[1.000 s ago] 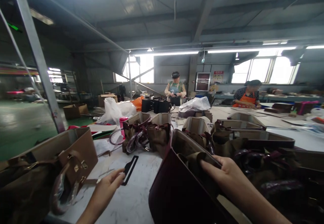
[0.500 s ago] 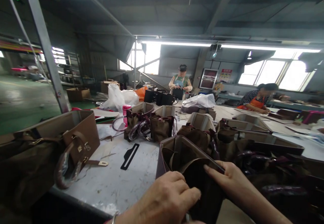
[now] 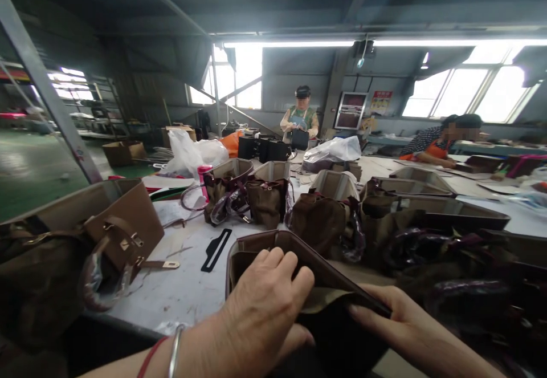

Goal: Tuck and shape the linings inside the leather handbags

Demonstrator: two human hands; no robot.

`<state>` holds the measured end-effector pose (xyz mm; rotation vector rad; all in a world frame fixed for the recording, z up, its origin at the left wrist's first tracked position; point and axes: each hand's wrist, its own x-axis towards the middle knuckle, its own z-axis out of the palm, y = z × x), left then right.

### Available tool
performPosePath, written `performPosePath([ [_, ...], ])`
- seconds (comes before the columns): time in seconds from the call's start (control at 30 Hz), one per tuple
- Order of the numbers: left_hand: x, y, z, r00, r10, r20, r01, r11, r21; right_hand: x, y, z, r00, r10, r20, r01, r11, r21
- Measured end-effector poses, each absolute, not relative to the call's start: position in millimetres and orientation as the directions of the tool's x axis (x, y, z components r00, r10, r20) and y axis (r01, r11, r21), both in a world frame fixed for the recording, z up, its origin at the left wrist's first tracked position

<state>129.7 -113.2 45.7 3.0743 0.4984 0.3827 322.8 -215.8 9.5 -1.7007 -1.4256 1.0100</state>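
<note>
An open, dark brown handbag (image 3: 294, 241) stands tilted in front of me, its olive lining fabric (image 3: 325, 299) loose inside the mouth. My right hand (image 3: 384, 309) pinches the bag's right rim, thumb inside and fingers outside. Across the opening reaches my left hand (image 3: 265, 304), its fingers bent down into the bag and its thumb apart below them. What those fingertips hold, if anything, is hidden. On the table left of the bag lies a flat black slotted piece (image 3: 216, 250).
A tan handbag (image 3: 123, 235) with a wrapped handle stands at the left. Several more open brown bags (image 3: 320, 218) line the table behind and to the right. White plastic (image 3: 188, 153) lies farther back. Two people (image 3: 301, 118) sit or stand beyond the table.
The handbag's mouth has shifted left and turned. My left hand has moved up and left, over the opening. My right hand still grips the right rim. The whole view has shifted slightly.
</note>
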Motion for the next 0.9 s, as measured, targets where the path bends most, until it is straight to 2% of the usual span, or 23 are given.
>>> performPosePath([
  [0.13, 151, -109, 43, 0.96, 0.242, 0.141, 0.244, -0.97, 0.007, 328, -218, 8, 0.098, 0.991, -0.093, 0.507, -0.13, -0.852],
  [0.2, 155, -104, 43, 0.969, 0.223, 0.106, 0.22, -0.975, 0.039, 329, -218, 9, 0.121, 0.993, -0.014, 0.528, -0.077, -0.846],
  [0.3, 158, -96, 41, 0.961, 0.245, 0.131, 0.23, -0.966, 0.121, 329, -218, 14, 0.14, 0.987, 0.084, 0.518, -0.001, -0.855],
  [0.5, 168, -90, 37, 0.955, 0.286, 0.079, 0.274, -0.952, 0.138, 322, -207, 27, 0.021, 0.999, 0.025, 0.443, 0.013, -0.897],
  [0.6, 175, -85, 38, 0.943, 0.327, 0.056, 0.32, -0.942, 0.105, 321, -198, 25, 0.018, 0.999, 0.031, 0.48, 0.019, -0.877],
  [0.77, 182, -77, 34, 0.932, 0.334, 0.138, 0.345, -0.936, -0.065, 327, -189, 11, 0.074, 0.994, 0.081, 0.626, 0.017, -0.779],
  [0.83, 183, -76, 31, 0.934, 0.323, 0.154, 0.337, -0.938, -0.075, 332, -187, 7, 0.06, 0.996, 0.067, 0.66, 0.011, -0.751],
  [0.9, 182, -75, 31, 0.943, 0.31, 0.124, 0.316, -0.948, -0.03, 337, -186, 7, 0.045, 0.997, 0.055, 0.683, 0.01, -0.73],
])
